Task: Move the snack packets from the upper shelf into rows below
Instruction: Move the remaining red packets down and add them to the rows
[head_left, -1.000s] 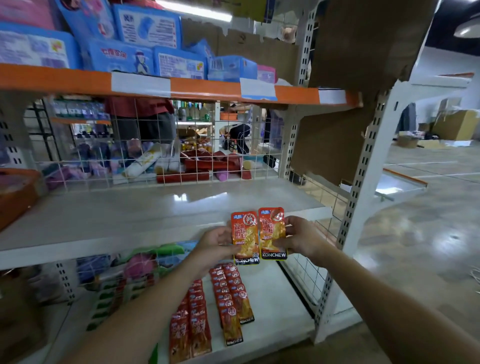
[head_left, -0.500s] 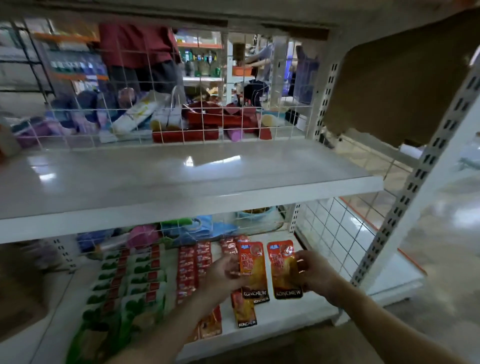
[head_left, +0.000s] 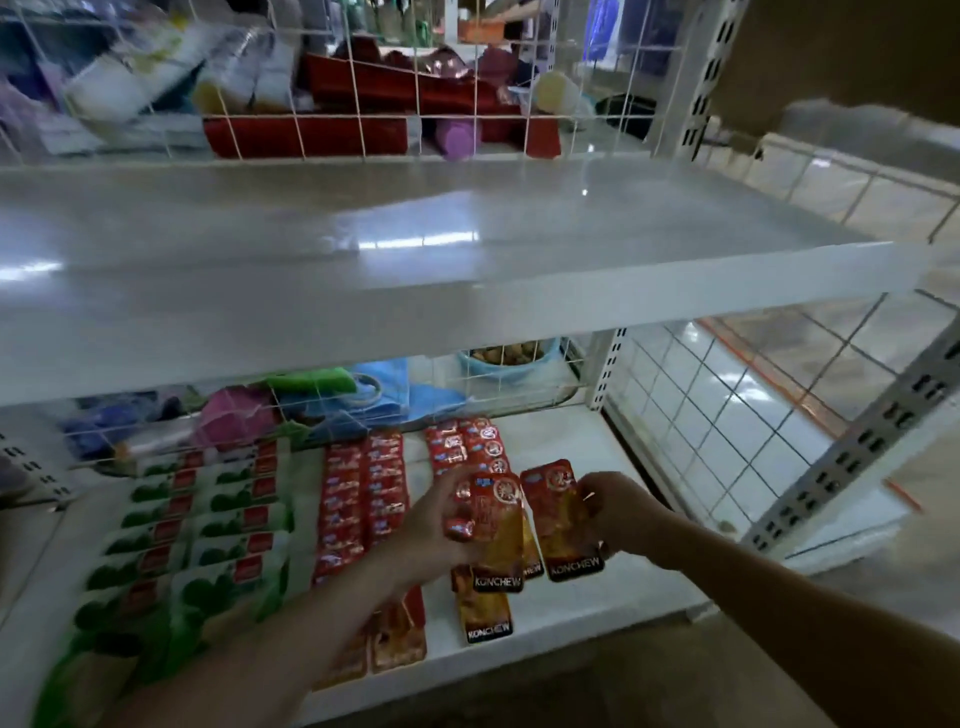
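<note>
My left hand (head_left: 431, 530) had its fingers curled round one red-and-orange foil snack packet (head_left: 498, 545); my right hand (head_left: 618, 512) pinched a second such packet (head_left: 561, 525) just beside it, both above the red packet rows (head_left: 384, 483) on the lower white shelf (head_left: 597, 603).

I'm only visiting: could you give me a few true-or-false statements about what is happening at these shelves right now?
1. The left hand holds a red packet. True.
2. The right hand holds nothing. False: it pinches a second packet.
3. The green packets lie right of the red rows. False: they lie left of them.
4. Both hands are at the lower shelf. True.
</note>
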